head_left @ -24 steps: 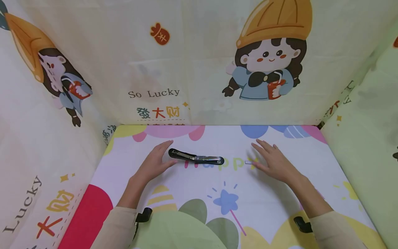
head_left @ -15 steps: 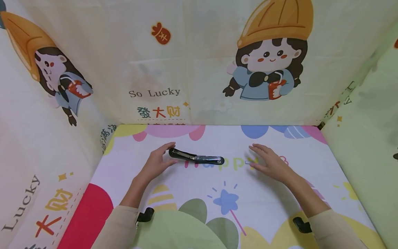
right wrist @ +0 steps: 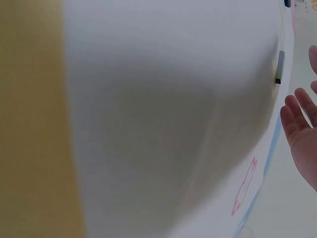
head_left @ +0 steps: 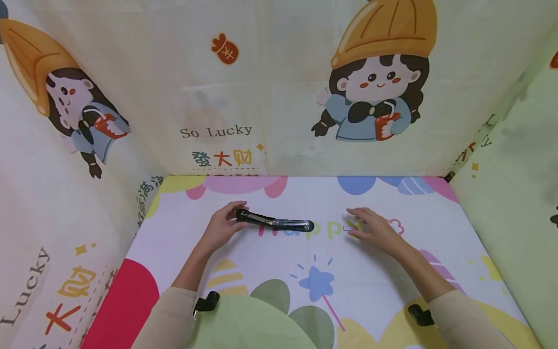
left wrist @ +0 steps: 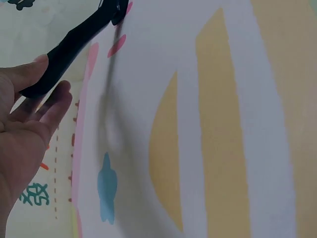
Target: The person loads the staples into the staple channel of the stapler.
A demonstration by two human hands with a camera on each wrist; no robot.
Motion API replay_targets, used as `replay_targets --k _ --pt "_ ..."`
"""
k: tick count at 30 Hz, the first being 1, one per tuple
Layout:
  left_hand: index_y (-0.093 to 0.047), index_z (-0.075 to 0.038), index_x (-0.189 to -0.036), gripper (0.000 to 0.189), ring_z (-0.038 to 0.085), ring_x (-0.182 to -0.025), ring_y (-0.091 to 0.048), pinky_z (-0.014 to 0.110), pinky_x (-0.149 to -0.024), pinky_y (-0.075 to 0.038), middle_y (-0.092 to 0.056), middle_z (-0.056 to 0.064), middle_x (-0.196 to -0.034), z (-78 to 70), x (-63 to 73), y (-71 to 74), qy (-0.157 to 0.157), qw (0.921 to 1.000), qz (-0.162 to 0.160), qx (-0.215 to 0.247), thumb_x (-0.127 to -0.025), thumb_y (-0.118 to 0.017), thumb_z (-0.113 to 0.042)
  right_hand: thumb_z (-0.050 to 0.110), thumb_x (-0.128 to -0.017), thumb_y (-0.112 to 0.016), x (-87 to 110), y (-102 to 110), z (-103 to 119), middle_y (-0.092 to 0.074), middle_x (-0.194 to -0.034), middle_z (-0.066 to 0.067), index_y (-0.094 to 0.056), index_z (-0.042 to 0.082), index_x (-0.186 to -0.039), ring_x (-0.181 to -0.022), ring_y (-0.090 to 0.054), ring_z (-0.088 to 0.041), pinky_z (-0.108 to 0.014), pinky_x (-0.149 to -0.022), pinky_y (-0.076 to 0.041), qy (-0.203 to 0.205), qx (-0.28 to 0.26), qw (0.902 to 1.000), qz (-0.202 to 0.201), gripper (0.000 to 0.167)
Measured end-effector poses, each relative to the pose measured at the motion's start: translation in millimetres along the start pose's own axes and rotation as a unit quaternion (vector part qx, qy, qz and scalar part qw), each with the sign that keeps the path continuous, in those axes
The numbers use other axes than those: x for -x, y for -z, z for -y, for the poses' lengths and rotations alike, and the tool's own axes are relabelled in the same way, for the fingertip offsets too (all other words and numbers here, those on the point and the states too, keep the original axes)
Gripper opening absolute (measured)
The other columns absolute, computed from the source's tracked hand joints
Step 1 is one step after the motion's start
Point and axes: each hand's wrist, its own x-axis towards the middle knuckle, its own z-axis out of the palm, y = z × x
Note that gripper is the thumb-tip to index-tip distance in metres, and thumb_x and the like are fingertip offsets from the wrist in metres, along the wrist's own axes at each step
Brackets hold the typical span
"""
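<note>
A black stapler [head_left: 289,224] lies folded open in the head view, its metal channel facing up. My left hand [head_left: 219,230] pinches its left end between thumb and fingers. In the left wrist view the thumb presses on the dark stapler arm [left wrist: 67,52], with fingers on its other side. A small silvery strip of staples [head_left: 347,228] lies right of the stapler, beside my right hand [head_left: 378,233]. That hand hovers with fingers spread and holds nothing. In the right wrist view, the strip of staples [right wrist: 280,68] sits beyond the fingertips, apart from them.
A printed cloth [head_left: 362,281] with colourful shapes and letters covers the table. Cartoon-patterned fabric walls [head_left: 287,111] enclose it at the back and both sides. A black strap mount [head_left: 207,301] sits by the left sleeve, another [head_left: 420,315] by the right.
My left hand has closed its thumb and fingers on the stapler's end. My right hand has moved left and slightly toward me, nearer the strip of staples. The stapler has hardly moved.
</note>
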Motion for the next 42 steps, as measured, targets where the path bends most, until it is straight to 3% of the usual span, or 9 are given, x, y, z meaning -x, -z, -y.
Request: replay_targets --k 5,9,13,16,22,35,42 --pt "-0.056 -0.001 -0.144 0.059 0.034 -0.130 -0.060 0.047 -0.109 -0.048 -0.067 0.018 -0.133 4.1 -0.1 -0.7 0.010 0.9997 -0.005 0.024 -0.089 -0.076 0.005 0.019 -0.087 -0.084 -1.2 -5.4 -1.0 -0.065 -0.130 -0.016 -0.060 0.002 -0.140 -0.108 -0.066 -0.031 -0.052 -0.093 -0.056 -0.018 -0.005 0.9998 0.011 0.061" --pt "-0.056 -0.004 -0.144 0.058 0.030 -0.132 -0.058 0.035 -0.109 -0.050 -0.068 0.015 -0.133 6.1 0.0 -1.4 0.030 0.9989 -0.012 0.034 -0.090 -0.076 0.002 0.017 -0.086 -0.085 -1.5 -8.3 -0.6 -0.066 -0.123 -0.016 -0.063 0.001 -0.136 -0.102 -0.067 -0.029 -0.048 -0.089 -0.058 -0.019 0.001 0.9998 0.010 0.057" --pt "-0.056 -0.001 -0.144 0.059 0.030 -0.127 -0.061 0.019 -0.094 -0.056 -0.066 0.019 -0.134 8.6 -0.7 -2.3 0.046 0.9958 -0.013 0.078 -0.089 -0.077 0.003 0.014 -0.085 -0.085 -1.7 -10.7 -1.4 -0.066 -0.113 -0.013 -0.067 0.000 -0.128 -0.094 -0.066 -0.026 -0.040 -0.083 -0.058 -0.016 0.001 0.9999 0.003 0.049" --pt "-0.056 0.000 -0.143 0.059 0.022 -0.119 -0.065 0.016 -0.085 -0.057 -0.065 0.022 -0.136 12.2 -1.3 -3.1 0.063 0.9910 -0.020 0.116 -0.088 -0.078 0.003 0.013 -0.085 -0.086 -2.4 -13.6 -3.3 -0.067 -0.109 -0.011 -0.070 0.001 -0.122 -0.091 -0.065 -0.023 -0.035 -0.081 -0.058 -0.020 -0.005 0.9998 -0.001 0.042" --pt "-0.058 0.001 -0.140 0.055 0.005 -0.110 -0.066 0.019 -0.087 -0.058 -0.065 0.023 -0.137 15.4 -1.1 -4.8 0.091 0.9818 -0.024 0.165 -0.089 -0.078 0.001 0.014 -0.085 -0.085 -4.7 -18.7 -7.5 -0.066 -0.103 -0.006 -0.073 0.005 -0.114 -0.088 -0.059 -0.017 -0.029 -0.078 -0.054 -0.038 0.005 0.9993 0.005 0.032" --pt "-0.054 0.009 -0.140 0.054 0.006 -0.104 -0.070 0.025 -0.089 -0.060 -0.073 0.004 -0.120 15.0 0.7 -8.1 0.089 0.9623 -0.022 0.256 -0.089 -0.072 0.011 0.009 -0.089 -0.080 -12.3 -16.6 -11.8 -0.065 -0.096 -0.003 -0.071 0.008 -0.102 -0.086 -0.061 -0.015 -0.028 -0.078 -0.055 -0.039 -0.009 0.9984 0.039 0.015" --pt "-0.055 0.008 -0.141 0.054 0.006 -0.103 -0.069 0.025 -0.089 -0.060 -0.073 0.003 -0.118 15.9 0.9 -7.7 0.092 0.9647 -0.024 0.246 -0.090 -0.073 0.009 0.008 -0.090 -0.079 -12.7 -15.9 -10.1 -0.064 -0.095 -0.002 -0.070 0.007 -0.101 -0.086 -0.061 -0.015 -0.028 -0.078 -0.055 -0.036 -0.006 0.9982 0.047 0.014"
